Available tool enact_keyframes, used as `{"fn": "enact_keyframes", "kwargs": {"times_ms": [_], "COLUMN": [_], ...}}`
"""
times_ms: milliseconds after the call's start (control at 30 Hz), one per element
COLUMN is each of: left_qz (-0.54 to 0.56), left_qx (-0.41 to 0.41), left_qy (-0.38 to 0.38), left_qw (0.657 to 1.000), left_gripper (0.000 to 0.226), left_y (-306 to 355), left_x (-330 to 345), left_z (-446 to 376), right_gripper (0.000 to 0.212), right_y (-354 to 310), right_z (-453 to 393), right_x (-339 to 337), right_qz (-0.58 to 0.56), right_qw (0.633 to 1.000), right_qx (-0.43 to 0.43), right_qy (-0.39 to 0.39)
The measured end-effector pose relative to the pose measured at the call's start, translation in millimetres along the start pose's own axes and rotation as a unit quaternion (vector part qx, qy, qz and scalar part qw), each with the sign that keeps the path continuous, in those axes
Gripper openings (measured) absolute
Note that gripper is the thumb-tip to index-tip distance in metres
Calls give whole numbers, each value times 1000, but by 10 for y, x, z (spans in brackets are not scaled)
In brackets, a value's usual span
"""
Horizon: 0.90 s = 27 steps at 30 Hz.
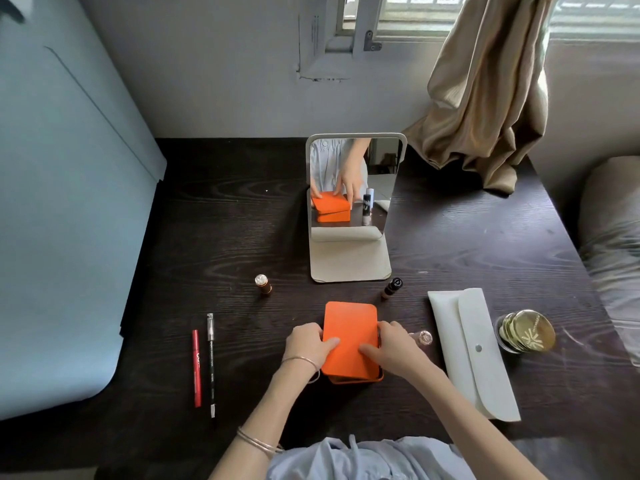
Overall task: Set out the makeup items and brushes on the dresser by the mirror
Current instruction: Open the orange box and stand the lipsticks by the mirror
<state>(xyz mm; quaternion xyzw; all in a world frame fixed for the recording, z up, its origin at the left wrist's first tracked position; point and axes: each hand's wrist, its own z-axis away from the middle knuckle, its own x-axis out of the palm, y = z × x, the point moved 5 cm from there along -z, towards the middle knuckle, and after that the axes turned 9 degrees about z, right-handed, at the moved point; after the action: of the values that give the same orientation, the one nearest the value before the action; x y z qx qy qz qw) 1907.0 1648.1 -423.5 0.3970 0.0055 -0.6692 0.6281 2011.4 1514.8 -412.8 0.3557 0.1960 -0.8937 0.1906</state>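
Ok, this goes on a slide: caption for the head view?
Both hands grip an orange case on a dark dresser before a standing mirror.

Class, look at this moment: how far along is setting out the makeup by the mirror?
Done: two pencils, small bottles and a gold compact lie out near the mirror. In hand: both the left hand and right hand grip the orange case, its lid lifting. Left: its contents and the shut white pouch.

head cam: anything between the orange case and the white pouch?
Yes. In the head view a small clear-capped bottle stands between the orange case and the white pouch, just beyond the right hand. The rest is bare dresser top.
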Motion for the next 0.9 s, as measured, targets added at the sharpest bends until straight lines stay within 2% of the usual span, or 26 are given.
{"fn": "enact_keyframes", "kwargs": {"times_ms": [100, 233, 367, 500, 600, 700, 767, 833, 900], "left_qz": [-62, -53, -71, -133, -140, -37, 85, 246, 403], "left_qx": [4, -16, -28, -26, -26, -33, -28, -18, -8], "left_qy": [0, -33, -41, -17, -7, -28, -33, -9, 8], "left_qw": [998, 998, 996, 991, 990, 998, 995, 969, 915], "left_gripper": [38, 34, 30, 32, 33, 37, 40, 44, 46], "left_y": [29, -10, -20, 44, 74, -23, -80, -103, -37], "left_x": [72, 155, 179, 171, 170, 186, 148, 27, -145], "left_z": [8, -5, -31, -42, -23, -24, 16, 96, 241], "right_gripper": [50, 50, 44, 31, 35, 40, 49, 58, 65], "right_y": [27, 73, 91, 97, 76, 98, 93, 20, -85], "right_z": [-8, 4, -12, -34, -28, -37, 2, 137, 309], "right_x": [8, 31, 60, 91, 107, 92, 62, -39, -162], "right_qz": [-2, 22, 32, 67, 68, 15, -93, -241, -386], "right_qw": [1000, 998, 998, 997, 996, 999, 995, 970, 919], "right_qx": [24, 47, 28, 18, 47, 44, 21, -12, -51], "right_qy": [-2, -22, -51, -26, -13, -14, -6, 26, 56]}}
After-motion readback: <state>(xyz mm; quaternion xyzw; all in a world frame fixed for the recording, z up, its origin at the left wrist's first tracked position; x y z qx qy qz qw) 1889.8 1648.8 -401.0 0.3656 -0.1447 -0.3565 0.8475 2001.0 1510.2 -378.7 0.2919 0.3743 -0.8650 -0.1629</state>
